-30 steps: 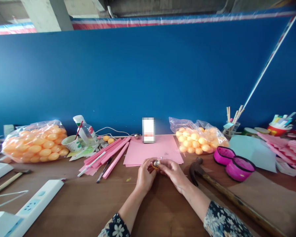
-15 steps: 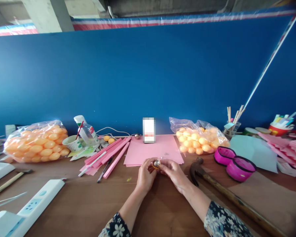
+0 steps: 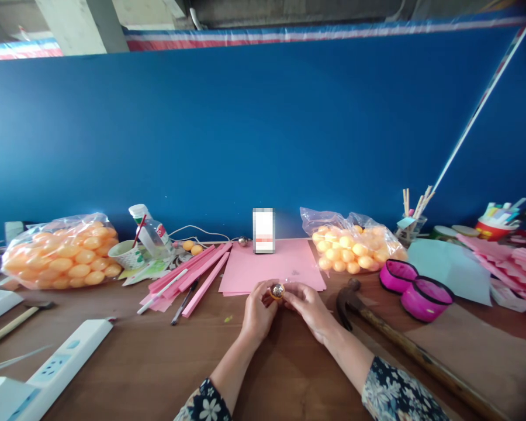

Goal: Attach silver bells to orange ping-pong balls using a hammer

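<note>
Between the fingertips of both hands is a small round thing with a shiny silvery, bell-like ball [image 3: 277, 290] in an orange rim. My left hand [image 3: 259, 313] pinches it from the left, thumb and fingers curled around its side. From the right, my right hand [image 3: 309, 307] grips the same thing with its fingertips. Its underside is hidden by the fingers. Just beyond the hands lies a stack of pink paper [image 3: 272, 270] on the brown table [image 3: 166, 368].
A claw hammer [image 3: 392, 327] lies right of my right arm, near two magenta bands [image 3: 425, 298]. Bags of orange balls stand left [image 3: 61, 257] and right [image 3: 348, 248]. Pink strips [image 3: 197, 272] and a white power strip [image 3: 65, 356] lie left. A phone-like rectangle [image 3: 263, 231] stands behind.
</note>
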`<state>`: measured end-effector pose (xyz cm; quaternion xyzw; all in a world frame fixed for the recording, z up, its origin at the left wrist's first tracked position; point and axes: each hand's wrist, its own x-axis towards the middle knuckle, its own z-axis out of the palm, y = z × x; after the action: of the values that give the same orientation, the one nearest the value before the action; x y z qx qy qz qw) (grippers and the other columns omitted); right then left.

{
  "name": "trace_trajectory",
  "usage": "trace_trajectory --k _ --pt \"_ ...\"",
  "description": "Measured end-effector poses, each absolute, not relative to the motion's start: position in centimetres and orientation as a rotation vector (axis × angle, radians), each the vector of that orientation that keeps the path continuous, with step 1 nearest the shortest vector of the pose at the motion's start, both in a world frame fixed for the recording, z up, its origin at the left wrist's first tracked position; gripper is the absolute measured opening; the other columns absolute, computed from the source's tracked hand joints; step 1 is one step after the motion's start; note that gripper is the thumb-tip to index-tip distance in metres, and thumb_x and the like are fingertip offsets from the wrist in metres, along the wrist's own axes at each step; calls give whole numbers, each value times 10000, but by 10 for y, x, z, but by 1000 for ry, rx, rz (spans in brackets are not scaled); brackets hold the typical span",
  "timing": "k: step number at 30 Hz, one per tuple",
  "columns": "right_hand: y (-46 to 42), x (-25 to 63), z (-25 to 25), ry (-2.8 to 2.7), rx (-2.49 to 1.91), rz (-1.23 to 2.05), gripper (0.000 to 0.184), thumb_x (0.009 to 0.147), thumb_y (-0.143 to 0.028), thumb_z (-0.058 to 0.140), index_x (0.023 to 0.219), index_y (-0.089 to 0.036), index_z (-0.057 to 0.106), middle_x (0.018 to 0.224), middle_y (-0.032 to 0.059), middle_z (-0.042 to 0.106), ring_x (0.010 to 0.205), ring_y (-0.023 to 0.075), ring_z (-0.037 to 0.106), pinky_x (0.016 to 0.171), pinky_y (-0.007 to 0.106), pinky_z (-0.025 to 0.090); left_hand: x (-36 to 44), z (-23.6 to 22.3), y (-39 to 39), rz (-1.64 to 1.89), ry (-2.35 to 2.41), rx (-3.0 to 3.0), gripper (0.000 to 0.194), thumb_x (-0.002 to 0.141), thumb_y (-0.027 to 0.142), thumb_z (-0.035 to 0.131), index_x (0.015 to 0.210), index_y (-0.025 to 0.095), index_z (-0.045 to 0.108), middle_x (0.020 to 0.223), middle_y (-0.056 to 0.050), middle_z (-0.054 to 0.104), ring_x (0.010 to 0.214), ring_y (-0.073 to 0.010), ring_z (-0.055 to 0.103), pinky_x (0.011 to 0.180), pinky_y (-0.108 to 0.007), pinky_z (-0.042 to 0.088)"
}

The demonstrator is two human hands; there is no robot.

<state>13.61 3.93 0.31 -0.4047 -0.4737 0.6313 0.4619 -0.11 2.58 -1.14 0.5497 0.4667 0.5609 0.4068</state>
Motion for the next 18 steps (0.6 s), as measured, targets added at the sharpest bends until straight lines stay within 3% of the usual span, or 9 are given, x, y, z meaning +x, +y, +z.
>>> trace_trajectory --k 18 --pt "39 136 3 -1135 -961 1572 398 612 -385 736 919 -149 647 914 76 678 909 217 607 820 345 475 -1 -10 25 1423 1181 1417 409 626 4 500 985 178 591 1013 -59 589 903 -170 616 798 -299 513"
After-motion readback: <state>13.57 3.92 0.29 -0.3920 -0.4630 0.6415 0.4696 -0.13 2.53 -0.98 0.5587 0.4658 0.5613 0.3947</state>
